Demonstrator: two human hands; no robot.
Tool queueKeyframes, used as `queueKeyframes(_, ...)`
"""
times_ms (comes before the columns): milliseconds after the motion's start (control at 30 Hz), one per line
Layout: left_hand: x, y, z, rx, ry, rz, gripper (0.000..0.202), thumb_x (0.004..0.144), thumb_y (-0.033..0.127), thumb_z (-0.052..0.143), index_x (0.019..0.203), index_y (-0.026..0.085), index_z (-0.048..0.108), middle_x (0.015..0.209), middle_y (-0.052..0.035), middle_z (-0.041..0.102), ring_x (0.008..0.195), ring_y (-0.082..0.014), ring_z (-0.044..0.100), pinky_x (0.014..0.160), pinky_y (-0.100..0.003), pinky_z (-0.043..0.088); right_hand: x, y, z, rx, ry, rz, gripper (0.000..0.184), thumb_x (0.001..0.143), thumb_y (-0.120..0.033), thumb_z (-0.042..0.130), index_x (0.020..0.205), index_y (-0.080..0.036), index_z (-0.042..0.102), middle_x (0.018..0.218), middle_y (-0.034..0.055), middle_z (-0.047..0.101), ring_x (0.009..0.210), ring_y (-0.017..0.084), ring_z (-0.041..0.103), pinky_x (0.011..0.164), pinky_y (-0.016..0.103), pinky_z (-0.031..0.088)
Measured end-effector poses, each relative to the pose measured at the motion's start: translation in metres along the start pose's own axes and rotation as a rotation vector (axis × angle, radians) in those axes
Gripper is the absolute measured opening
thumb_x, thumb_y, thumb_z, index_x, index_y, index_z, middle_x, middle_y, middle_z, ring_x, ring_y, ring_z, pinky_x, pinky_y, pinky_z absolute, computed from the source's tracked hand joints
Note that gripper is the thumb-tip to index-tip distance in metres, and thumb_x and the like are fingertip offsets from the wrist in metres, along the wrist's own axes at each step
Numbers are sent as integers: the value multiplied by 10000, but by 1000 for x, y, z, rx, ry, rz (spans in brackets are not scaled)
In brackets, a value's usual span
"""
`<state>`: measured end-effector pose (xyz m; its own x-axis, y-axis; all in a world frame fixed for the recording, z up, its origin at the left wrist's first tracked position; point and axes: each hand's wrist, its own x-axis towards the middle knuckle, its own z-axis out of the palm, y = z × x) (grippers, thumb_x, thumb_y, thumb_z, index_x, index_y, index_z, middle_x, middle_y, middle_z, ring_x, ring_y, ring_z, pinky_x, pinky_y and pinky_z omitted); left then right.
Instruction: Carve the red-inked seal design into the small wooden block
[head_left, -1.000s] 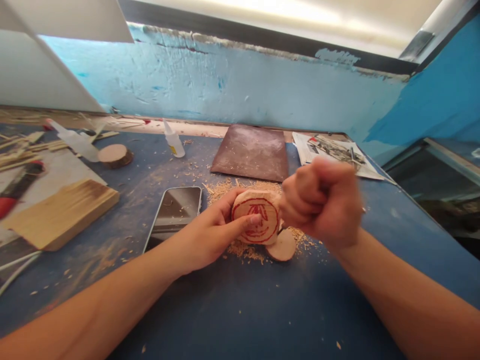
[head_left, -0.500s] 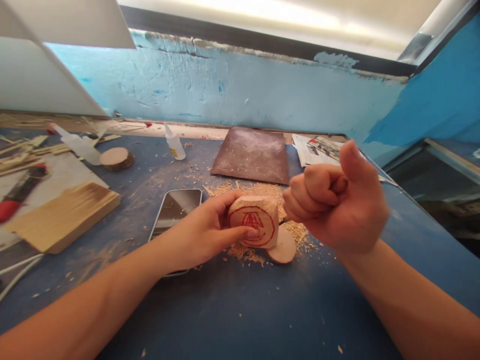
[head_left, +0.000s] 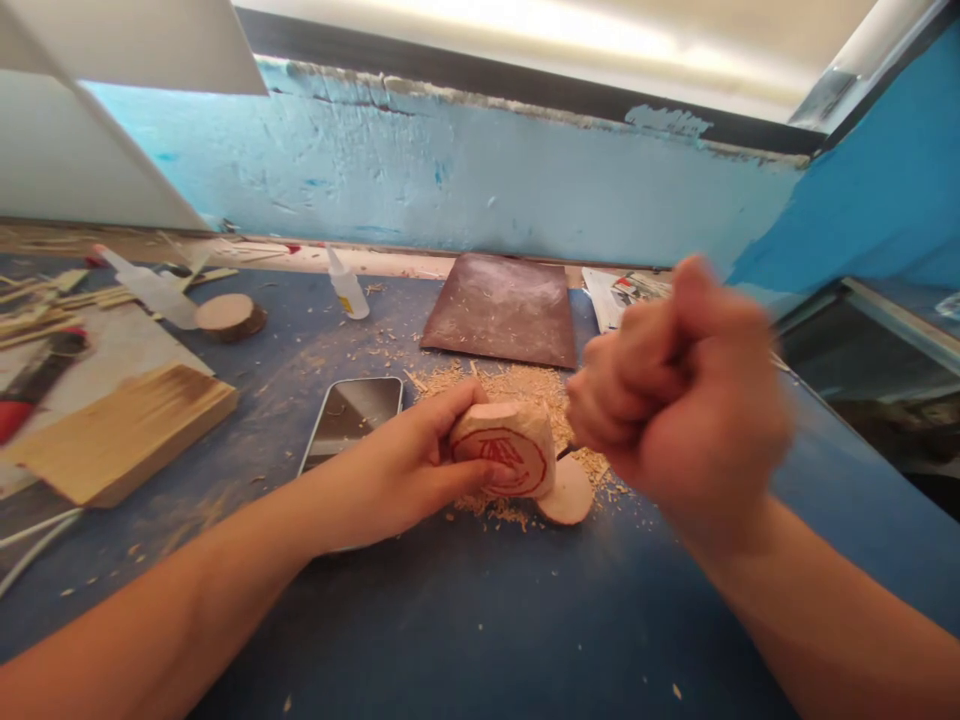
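My left hand (head_left: 405, 470) grips a round wooden block (head_left: 504, 448) with a red drawing on its face, tilted on edge over a pile of wood shavings (head_left: 525, 390). A flat wooden disc (head_left: 566, 492) lies just right of the block on the blue table (head_left: 480, 620). My right hand (head_left: 679, 395) is a closed fist, blurred by motion, raised just right of the block. A thin dark tip shows below the fist near the block; what the fist holds is hidden.
A phone (head_left: 349, 412) lies left of the block. Behind are a brown sheet (head_left: 504, 310), a small glue bottle (head_left: 347, 285), papers (head_left: 626, 295), a wood slice (head_left: 229, 315) and a wooden plank (head_left: 124, 430) at left. The blue wall stands close behind.
My right fist has closed its thumb and risen slightly, now blurred. My left hand has tipped the block a little flatter and shifted it slightly left.
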<state>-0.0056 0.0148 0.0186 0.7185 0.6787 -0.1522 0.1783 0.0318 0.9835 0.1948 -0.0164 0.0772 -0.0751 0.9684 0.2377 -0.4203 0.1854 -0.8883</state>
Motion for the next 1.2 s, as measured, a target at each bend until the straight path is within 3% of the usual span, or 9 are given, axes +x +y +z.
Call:
queueKeyframes(100, 0, 1, -2, 43, 13, 11, 295, 947, 363, 723, 1139, 209, 560, 1017, -40, 715, 915, -226, 708, 735, -310, 558, -3, 3, 2, -76, -20, 80, 583, 1018, -463, 538, 515, -202, 400, 488, -59, 249, 410, 79, 235, 380, 239, 209)
queueKeyframes(233, 1, 4, -2, 71, 2, 13, 271, 916, 300, 750, 1132, 195, 626, 989, -36, 737, 882, -219, 705, 738, -307, 557, 1, -5, 8, 34, 38, -36, 590, 987, -377, 550, 501, -202, 265, 480, -66, 165, 384, 63, 168, 360, 229, 175)
queueKeyframes(467, 4, 8, -3, 44, -89, -53, 215, 896, 334, 757, 1026, 164, 736, 928, -54, 784, 861, -247, 720, 745, -332, 564, 6, -10, 7, 16, 7, -13, 565, 995, -358, 496, 510, -210, 247, 474, -67, 141, 373, 67, 143, 347, 223, 173)
queueKeyframes(667, 4, 6, -4, 73, -95, -66, 259, 893, 369, 765, 1035, 153, 753, 933, -70, 795, 867, -261, 728, 750, -341, 570, 8, -14, 7, 12, -10, 25, 566, 966, -362, 541, 510, -208, 243, 469, -64, 139, 371, 66, 135, 336, 230, 149)
queueKeyframes(833, 4, 4, -4, 62, -93, -60, 231, 895, 350, 767, 1025, 160, 746, 911, -53, 787, 836, -235, 715, 728, -316, 554, 9, -17, 7, 0, 25, 2, 561, 1009, -356, 469, 513, -208, 253, 478, -60, 149, 382, 71, 147, 344, 234, 167)
queueKeyframes(1033, 3, 4, -5, 39, -95, -77, 255, 887, 355, 772, 1051, 163, 744, 991, -77, 806, 919, -282, 740, 778, -357, 577, 10, -13, 5, 27, 6, -2, 574, 975, -350, 557, 517, -208, 241, 485, -69, 141, 381, 61, 138, 351, 224, 157)
queueKeyframes(1200, 4, 4, -4, 46, -95, -65, 250, 895, 347, 764, 1054, 156, 737, 985, -75, 803, 899, -267, 734, 781, -353, 572, 11, -11, 5, 34, 6, 13, 570, 966, -339, 562, 505, -210, 253, 479, -73, 147, 376, 59, 140, 346, 221, 155)
